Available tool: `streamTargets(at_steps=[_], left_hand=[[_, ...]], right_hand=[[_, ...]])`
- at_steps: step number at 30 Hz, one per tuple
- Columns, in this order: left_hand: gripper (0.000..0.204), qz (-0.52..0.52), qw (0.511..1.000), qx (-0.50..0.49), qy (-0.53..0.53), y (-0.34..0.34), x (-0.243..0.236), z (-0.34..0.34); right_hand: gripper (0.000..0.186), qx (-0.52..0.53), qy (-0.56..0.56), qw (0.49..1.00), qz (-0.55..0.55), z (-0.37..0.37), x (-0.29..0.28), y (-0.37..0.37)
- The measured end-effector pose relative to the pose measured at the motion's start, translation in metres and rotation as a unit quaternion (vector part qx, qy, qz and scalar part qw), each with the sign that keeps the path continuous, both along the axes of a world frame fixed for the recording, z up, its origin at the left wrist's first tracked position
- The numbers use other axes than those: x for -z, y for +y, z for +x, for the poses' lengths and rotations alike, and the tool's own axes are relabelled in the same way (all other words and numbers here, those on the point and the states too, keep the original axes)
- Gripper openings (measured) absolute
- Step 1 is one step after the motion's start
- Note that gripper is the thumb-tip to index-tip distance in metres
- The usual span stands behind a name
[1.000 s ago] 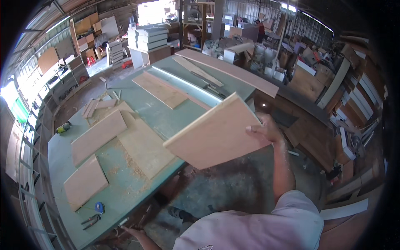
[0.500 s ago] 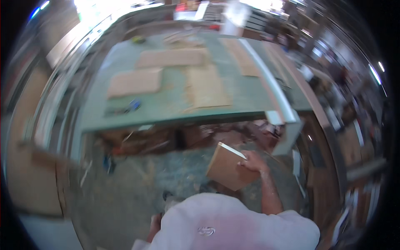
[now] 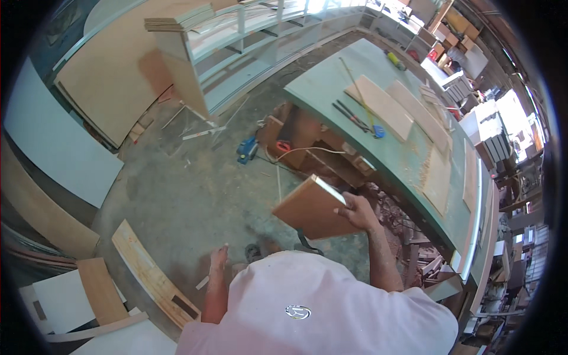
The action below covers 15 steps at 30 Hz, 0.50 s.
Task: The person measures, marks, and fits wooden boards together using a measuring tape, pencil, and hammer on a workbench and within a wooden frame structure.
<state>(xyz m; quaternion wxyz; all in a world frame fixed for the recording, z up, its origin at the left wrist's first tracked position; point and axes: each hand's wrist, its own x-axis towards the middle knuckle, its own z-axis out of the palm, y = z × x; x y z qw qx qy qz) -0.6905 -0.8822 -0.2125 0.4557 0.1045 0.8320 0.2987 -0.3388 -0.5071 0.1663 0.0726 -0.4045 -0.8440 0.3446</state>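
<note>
My right hand (image 3: 358, 213) is closed on a brown wooden panel (image 3: 316, 210), its thumb over the edge. The panel is squarish and thick, with a whitish top edge, and is held tilted in front of my body above the floor. My left hand (image 3: 219, 258) hangs lower at my left side, with fingers stretched out and nothing visible in it. Right of the held panel stands a green-topped workbench (image 3: 331, 89). On it lie pliers-like tools (image 3: 350, 116), a blue tape measure (image 3: 378, 131) with its tape drawn out, and pale boards (image 3: 381, 109).
A blue power tool (image 3: 247, 149) sits on the floor by the bench's open underside. A long board with a slot (image 3: 151, 269) lies at lower left. Large sheets (image 3: 112, 77) lean at the left, beside a white shelf frame (image 3: 236, 71). Scraps (image 3: 426, 260) are heaped under the bench.
My view has swung left, so the bench now sits to the right. The panel stays in my right hand. My left hand has come further into view.
</note>
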Motion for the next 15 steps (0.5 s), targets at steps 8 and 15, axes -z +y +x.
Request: streamTargets(at_steps=[8, 15], left_hand=[[0.100, 0.261, 0.898, -0.237, -0.265, 0.164, -0.182, -0.136], [0.111, 0.337, 0.827, -0.225, -0.390, 0.331, -0.274, -0.249]], right_hand=[[0.033, 0.045, 0.240, 0.958, -0.151, -0.188, 0.007, 0.056], [0.037, -0.097, 0.251, 0.963, 0.009, -0.351, 0.018, 0.156]])
